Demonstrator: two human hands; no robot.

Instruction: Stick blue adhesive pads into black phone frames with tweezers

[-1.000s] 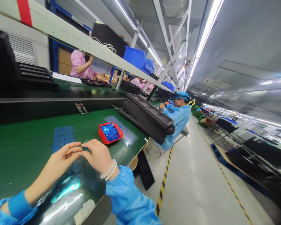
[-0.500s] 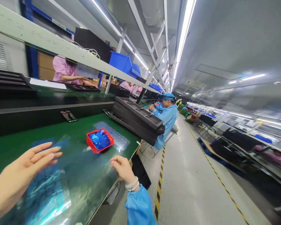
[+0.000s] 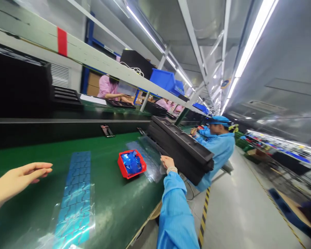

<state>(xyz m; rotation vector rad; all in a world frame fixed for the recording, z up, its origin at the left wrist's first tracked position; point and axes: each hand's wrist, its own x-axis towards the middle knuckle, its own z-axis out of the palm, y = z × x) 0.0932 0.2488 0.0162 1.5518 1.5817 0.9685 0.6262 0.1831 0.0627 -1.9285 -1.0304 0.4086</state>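
My right hand (image 3: 168,162) is closed in a pinch at the edge of a clear plastic sheet (image 3: 155,150), which lies over other clear sheets (image 3: 151,173) beside the black trays. My left hand (image 3: 23,178) hovers above the green tabletop at the left, holding nothing, its fingers stretched out. Between the hands lies a long strip of blue film (image 3: 76,186), cut into many small pieces on a clear, shiny backing. A red bin (image 3: 124,172) filled with crumpled blue film bits (image 3: 131,162) stands to the right of that strip.
Stacked black trays (image 3: 180,148) lean at the table's right edge, close to my right hand. Two small dark parts, one a black frame (image 3: 107,131), lie along the back ledge. A co-worker in blue (image 3: 217,138) sits beyond the trays; a person in pink (image 3: 109,88) works across the line.
My right hand has moved forward and away with the clear sheet, from above the blue strip to the clear sheets by the trays. My left hand has drawn back left. The view has turned left.
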